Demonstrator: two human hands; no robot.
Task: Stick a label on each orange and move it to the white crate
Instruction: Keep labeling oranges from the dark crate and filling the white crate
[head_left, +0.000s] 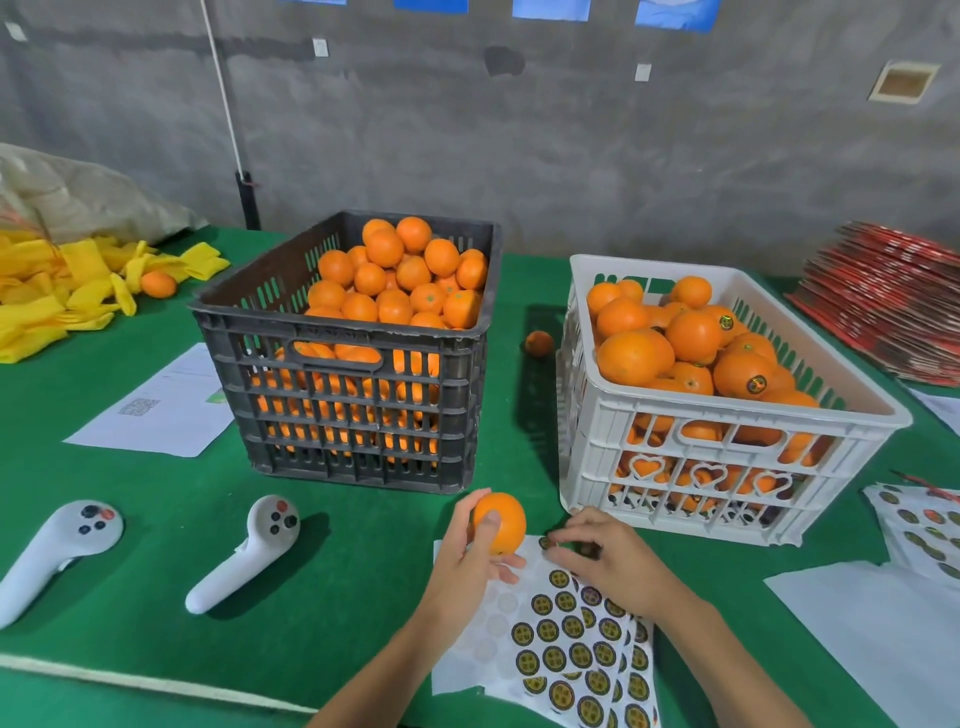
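Note:
My left hand (470, 558) grips an orange (503, 522) just above the sticker sheet (563, 644), in front of the gap between the two crates. My right hand (605, 558) rests on the top of that sheet, its fingertips pinching a round dark label (545, 543) at the sheet's upper edge. The black crate (353, 410) at centre is heaped with plain oranges. To the right, the white crate (727, 441) holds oranges, some showing round labels.
Two white controllers (249, 551) (52, 551) lie at the front left on the green table. One loose orange (538, 343) sits between the crates, another (158, 284) by yellow foam nets at far left. Papers, more sticker sheets (924, 530) and red cartons (888, 306) lie around.

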